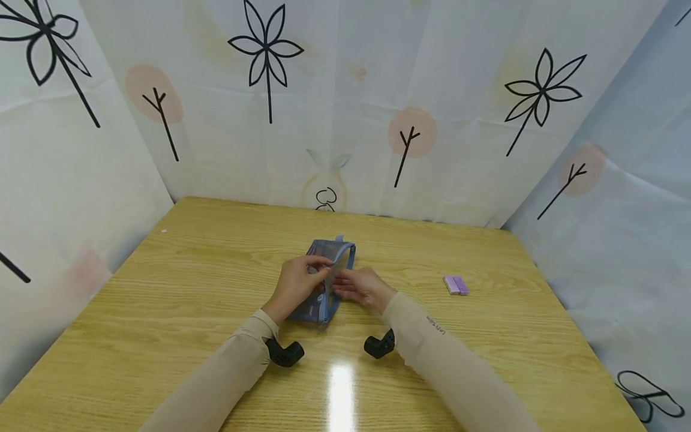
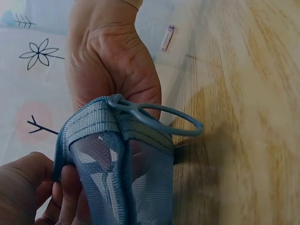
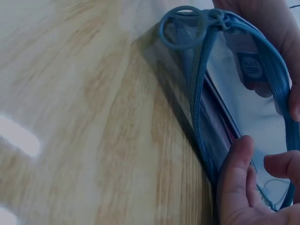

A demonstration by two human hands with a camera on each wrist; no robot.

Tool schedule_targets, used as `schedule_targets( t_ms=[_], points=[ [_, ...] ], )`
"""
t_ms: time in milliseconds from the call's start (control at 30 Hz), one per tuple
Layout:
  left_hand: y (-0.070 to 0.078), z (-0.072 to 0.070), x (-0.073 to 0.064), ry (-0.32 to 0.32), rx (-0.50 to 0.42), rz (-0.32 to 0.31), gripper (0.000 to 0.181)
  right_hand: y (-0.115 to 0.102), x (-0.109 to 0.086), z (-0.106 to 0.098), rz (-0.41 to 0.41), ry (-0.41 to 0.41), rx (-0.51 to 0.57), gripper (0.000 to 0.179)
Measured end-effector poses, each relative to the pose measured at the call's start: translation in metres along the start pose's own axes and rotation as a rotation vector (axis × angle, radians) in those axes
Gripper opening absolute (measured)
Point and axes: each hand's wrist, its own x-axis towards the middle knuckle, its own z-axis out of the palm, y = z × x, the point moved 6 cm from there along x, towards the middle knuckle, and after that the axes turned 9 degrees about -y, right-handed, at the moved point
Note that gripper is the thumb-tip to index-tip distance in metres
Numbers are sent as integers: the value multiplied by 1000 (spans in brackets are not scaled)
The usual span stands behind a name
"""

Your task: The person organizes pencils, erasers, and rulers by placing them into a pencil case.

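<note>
One blue mesh zipper pouch (image 1: 323, 248) needs care, I judge from afar: left hand (image 1: 296, 279) pinching its edge (image 3: 275, 65) firmly, right hand (image 1: 363, 287), fingers apart, reaching inside gently.

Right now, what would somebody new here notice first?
Probably the open blue pouch on the table, with the left hand and right hand at its opening. Then the small purple blocks right of the hands, and black flowers drawn on the white sheet behind.

Left hand (image 1: 300, 279) in pinch; right hand (image 1: 366, 288) with digits parted; forearms (image 1: 448, 357) angled inward.
</note>
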Motion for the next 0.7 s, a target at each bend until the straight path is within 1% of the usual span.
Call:
schedule_targets(
  t_ms=[100, 233, 367, 433, 500, 567, 700],
  points=[
    [1, 0, 0, 1, 11, 4, 19, 1, -2, 1, -17, 14, -35, 36],
    [1, -1, 0, 7, 15, 9, 18, 1, -3, 1, -20, 13, -49, 35],
    [2, 0, 0, 7, 16, 14, 18, 1, -5, 1, -30, -6, -60, 35],
    [2, 1, 0, 3, 19, 7, 18, 1, -6, 0, -45, -24, -91, 36],
    [2, 1, 0, 1, 21, 3, 18, 0, -7, 0, -68, -48, -141, 37],
    [1, 1, 1, 1, 22, -3, 18, -1, -9, -2, -90, -50, -218, 37],
    [0, 1, 0, 4, 11, -2, 18, -6, -14, -11, -125, -7, -384, 36]
  ],
)
